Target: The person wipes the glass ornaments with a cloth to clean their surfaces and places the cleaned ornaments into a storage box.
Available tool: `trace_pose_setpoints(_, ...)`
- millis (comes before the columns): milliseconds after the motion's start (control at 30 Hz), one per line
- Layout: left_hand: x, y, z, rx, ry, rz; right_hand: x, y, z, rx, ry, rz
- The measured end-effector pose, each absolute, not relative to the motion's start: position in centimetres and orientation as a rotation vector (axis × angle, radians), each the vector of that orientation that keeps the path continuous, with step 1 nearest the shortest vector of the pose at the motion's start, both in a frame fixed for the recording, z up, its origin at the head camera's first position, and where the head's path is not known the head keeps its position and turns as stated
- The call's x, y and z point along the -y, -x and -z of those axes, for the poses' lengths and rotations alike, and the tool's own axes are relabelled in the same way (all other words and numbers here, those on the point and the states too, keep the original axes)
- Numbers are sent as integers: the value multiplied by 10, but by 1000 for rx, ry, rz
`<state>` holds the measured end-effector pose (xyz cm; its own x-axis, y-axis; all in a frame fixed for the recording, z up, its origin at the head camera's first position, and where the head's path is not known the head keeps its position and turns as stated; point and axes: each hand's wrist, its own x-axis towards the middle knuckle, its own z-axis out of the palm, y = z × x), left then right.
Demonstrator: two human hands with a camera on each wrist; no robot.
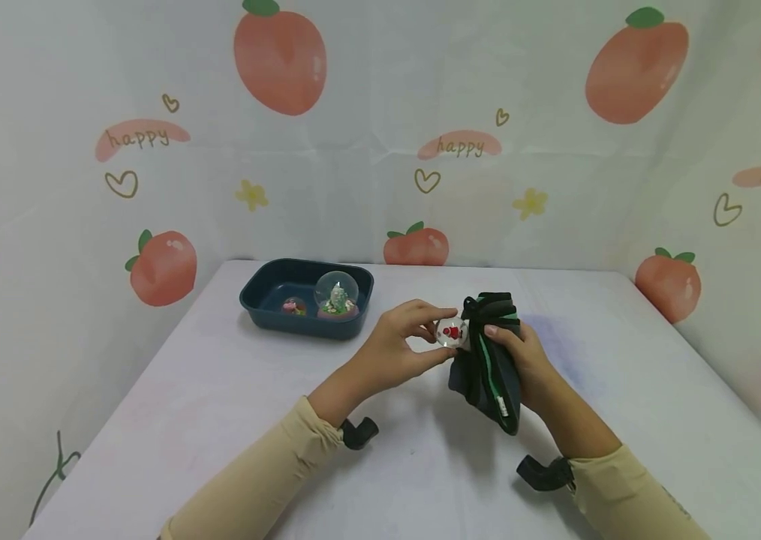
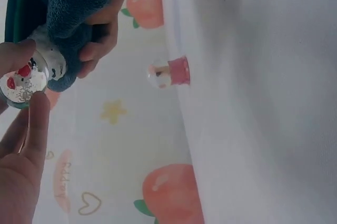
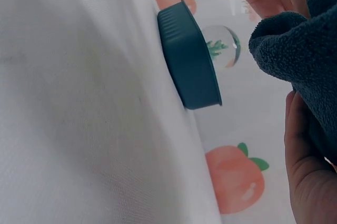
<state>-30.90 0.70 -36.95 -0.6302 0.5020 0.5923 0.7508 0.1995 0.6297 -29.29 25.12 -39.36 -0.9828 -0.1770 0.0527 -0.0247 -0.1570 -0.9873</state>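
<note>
In the head view my left hand [image 1: 402,337] holds a small snow globe [image 1: 451,331] between thumb and fingers, a red figure visible inside its clear ball. The left wrist view shows the globe's white base [image 2: 50,56] against a dark blue-green towel [image 2: 79,3]. My right hand [image 1: 525,364] grips that folded towel [image 1: 485,375], which has black and green stripes and hangs down above the table. From the right wrist, the towel [image 3: 300,50] hides most of the fingers and the globe.
A dark blue tray [image 1: 269,319] at the back left contains a large snow globe [image 1: 336,292] and a smaller one [image 1: 294,306]. In the left wrist view, a pink-based snow globe [image 2: 180,70] stands on the white-covered table [image 1: 218,375]. A printed curtain [image 1: 353,112] hangs behind.
</note>
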Motion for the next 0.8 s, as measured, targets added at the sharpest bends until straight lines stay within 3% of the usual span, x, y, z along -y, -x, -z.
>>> trace_pose_setpoints(800, -4, 312, 371, 2417, 1028, 1477, -247, 293, 395, -2007, 201, 2330)
